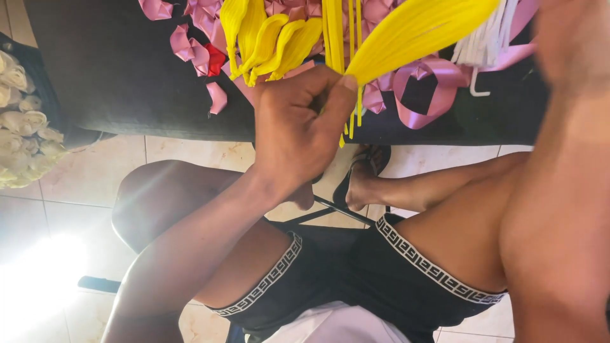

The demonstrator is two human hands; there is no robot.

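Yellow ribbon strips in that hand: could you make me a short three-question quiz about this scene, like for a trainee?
1. True or false: the left hand pinches a fan of yellow ribbon strips.
2. Which colour is the lone folded piece among the pink ribbon pieces on the dark table? A) red B) blue C) green
3. Fill in: at the left edge sits a heap of ____ fabric roses.

Key: 1 true. 2 A. 3 cream. The right hand is blurred at the top right, so its grip cannot be told.
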